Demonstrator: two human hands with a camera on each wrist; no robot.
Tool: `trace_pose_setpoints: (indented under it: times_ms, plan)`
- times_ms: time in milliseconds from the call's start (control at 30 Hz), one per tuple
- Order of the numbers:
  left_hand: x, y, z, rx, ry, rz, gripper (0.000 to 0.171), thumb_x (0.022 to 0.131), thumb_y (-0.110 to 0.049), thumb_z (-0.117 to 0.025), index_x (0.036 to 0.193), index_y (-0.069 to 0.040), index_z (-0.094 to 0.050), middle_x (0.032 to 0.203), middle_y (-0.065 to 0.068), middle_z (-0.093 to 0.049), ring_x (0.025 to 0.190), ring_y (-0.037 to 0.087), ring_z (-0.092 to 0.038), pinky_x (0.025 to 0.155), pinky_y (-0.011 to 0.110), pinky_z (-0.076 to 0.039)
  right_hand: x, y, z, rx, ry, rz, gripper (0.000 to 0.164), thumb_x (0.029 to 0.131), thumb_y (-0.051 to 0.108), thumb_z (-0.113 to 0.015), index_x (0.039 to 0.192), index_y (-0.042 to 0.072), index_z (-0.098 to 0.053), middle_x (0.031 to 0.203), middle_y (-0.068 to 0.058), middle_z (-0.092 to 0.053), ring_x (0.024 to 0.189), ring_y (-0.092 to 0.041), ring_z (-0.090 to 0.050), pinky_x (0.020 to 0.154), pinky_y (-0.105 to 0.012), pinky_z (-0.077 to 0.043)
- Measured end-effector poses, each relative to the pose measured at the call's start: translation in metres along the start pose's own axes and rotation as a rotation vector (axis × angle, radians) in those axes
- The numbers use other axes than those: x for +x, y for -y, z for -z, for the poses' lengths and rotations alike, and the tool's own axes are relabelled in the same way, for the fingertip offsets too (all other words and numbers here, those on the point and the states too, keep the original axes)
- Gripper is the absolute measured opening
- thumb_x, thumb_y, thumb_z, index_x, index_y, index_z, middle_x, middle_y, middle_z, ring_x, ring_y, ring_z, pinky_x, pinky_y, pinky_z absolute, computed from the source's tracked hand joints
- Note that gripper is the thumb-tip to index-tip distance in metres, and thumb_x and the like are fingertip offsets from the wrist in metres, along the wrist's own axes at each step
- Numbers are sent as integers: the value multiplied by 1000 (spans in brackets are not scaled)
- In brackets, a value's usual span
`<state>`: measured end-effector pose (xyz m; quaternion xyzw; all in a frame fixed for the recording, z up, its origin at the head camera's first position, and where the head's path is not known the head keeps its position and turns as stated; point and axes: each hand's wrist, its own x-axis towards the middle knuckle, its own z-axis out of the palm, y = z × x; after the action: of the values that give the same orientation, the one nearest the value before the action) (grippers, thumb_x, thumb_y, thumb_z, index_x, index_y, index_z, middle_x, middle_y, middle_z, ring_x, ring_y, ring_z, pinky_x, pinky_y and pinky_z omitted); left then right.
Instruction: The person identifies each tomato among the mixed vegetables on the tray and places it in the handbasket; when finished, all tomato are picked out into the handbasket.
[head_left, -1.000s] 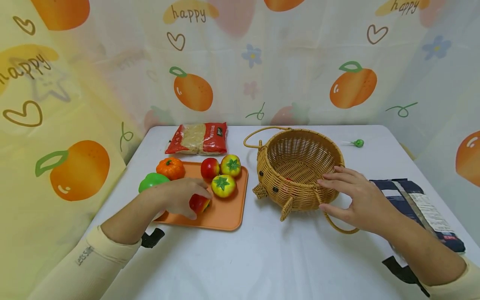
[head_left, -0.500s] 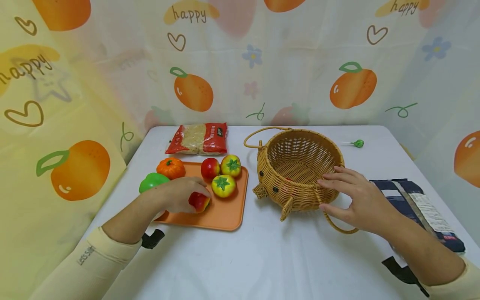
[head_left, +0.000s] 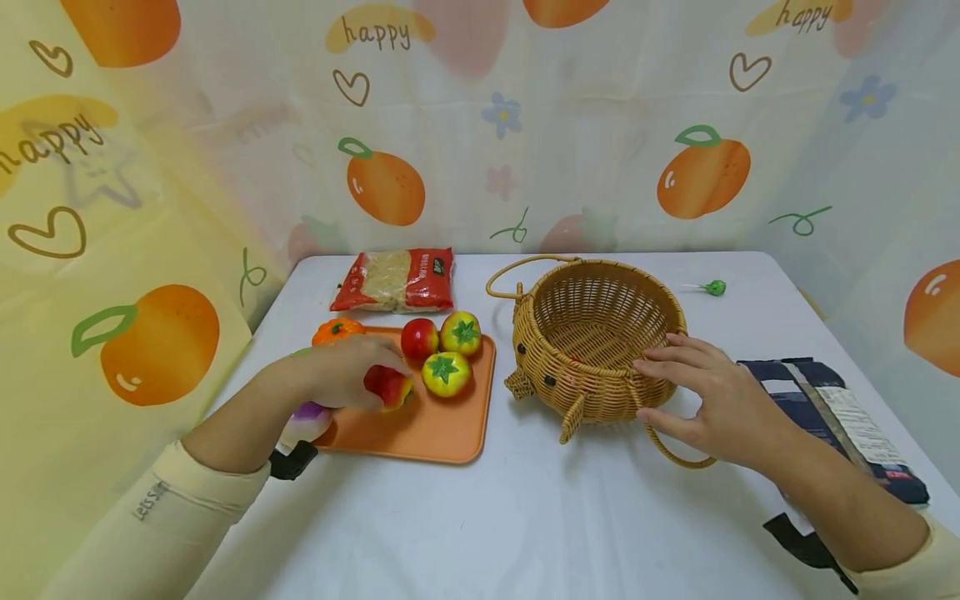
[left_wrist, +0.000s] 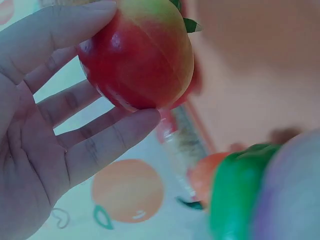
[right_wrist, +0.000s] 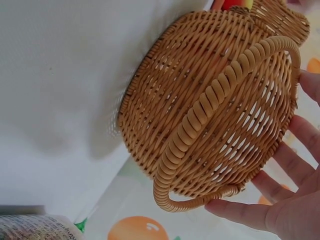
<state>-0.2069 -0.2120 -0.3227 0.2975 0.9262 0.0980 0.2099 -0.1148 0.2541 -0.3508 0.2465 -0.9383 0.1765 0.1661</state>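
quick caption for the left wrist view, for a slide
Left hand grips a red-and-yellow toy fruit in its fingers, with a green toy fruit blurred below.

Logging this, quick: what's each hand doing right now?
Left hand: holding the red peach.
Right hand: open, fingers touching the wicker basket.

On the orange tray (head_left: 442, 429) there are two yellow-green tomatoes (head_left: 447, 373), one behind the other, and a red apple (head_left: 419, 337) just beside the back one. A small orange pumpkin (head_left: 336, 330) sits at the tray's back left corner. A green pepper (left_wrist: 231, 200) and a purple vegetable (head_left: 309, 421) lie at the tray's left edge. Behind the tray, a red packet of noodles (head_left: 395, 280) lies flat on the white table (head_left: 480, 517). Near the table's far right edge there is a small green lollipop (head_left: 716, 288). At the right side lies a dark striped package (head_left: 832, 412). A curtain (head_left: 570, 125) printed with oranges and hearts hangs behind the table.
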Motion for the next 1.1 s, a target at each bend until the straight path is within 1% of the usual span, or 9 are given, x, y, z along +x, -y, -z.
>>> trace_pose_setpoints:
  times_ms: [200, 300, 400, 500, 633, 700, 800, 967, 1100]
  plan:
    - [-2, -13, 32, 64, -41, 10, 50, 83, -16, -86, 130, -24, -71, 136, 5, -59, 125, 29, -54, 88, 41, -61, 1, 0, 1, 0, -1, 4, 53, 74, 31, -91, 123, 16, -76, 125, -9, -71, 132, -41, -52, 98, -72, -46]
    - [0, -20, 47, 85, -52, 5, 52, 83, -15, -86, 132, -23, -70, 140, 7, -57, 128, 30, -53, 91, 43, -60, 2, 0, 1, 1, -2, 6, 53, 74, 30, -91, 122, 15, -76, 126, -9, -71, 133, -42, -52, 99, -72, -45]
    - [2, -28, 58, 99, -66, -4, 52, 84, -16, -84, 133, -24, -69, 144, 7, -55, 127, 29, -55, 93, 42, -59, 2, 0, 1, -2, 2, 1, 53, 74, 31, -91, 123, 15, -76, 126, -9, -71, 133, -41, -51, 99, -72, -45]
    - [7, -37, 67, 110, -78, -34, 51, 86, -17, -82, 135, -26, -68, 144, 5, -54, 127, 27, -53, 93, 40, -59, 2, 0, 2, -5, 9, -8, 53, 75, 31, -91, 123, 16, -75, 126, -8, -71, 134, -41, -51, 98, -72, -46]
    - [19, -55, 77, 163, -97, -99, 48, 88, -19, -81, 134, -26, -68, 144, 3, -56, 130, 25, -51, 95, 39, -57, 2, 1, 2, -5, 13, -16, 53, 75, 31, -91, 124, 16, -75, 126, -8, -71, 134, -41, -51, 99, -72, -45]
    - [26, -65, 81, 205, -113, -118, 47, 89, -24, -81, 133, -28, -68, 144, 2, -55, 129, 24, -52, 95, 39, -57, 2, 1, 2, -5, 14, -20, 53, 75, 31, -90, 124, 16, -75, 127, -8, -71, 135, -41, -50, 99, -73, -45]
    - [36, -79, 86, 227, -141, -151, 46, 89, -27, -80, 133, -30, -67, 143, 1, -56, 127, 23, -53, 94, 38, -57, 2, 1, 1, -2, 16, -20, 53, 76, 30, -90, 124, 16, -75, 128, -8, -70, 135, -42, -50, 99, -73, -44]
    - [52, -98, 91, 216, -148, -232, 50, 91, -27, -79, 138, -27, -64, 143, 1, -53, 125, 22, -54, 95, 34, -57, 2, 2, -1, 18, -1, 3, 53, 75, 29, -90, 124, 15, -75, 127, -9, -71, 134, -43, -51, 99, -73, -45]
    - [67, -113, 94, 211, -146, -277, 51, 92, -28, -77, 141, -26, -62, 144, -1, -51, 122, 18, -54, 93, 30, -56, -2, 3, -1, 17, 7, -25, 53, 76, 30, -90, 125, 16, -75, 127, -8, -71, 134, -42, -51, 97, -73, -46]
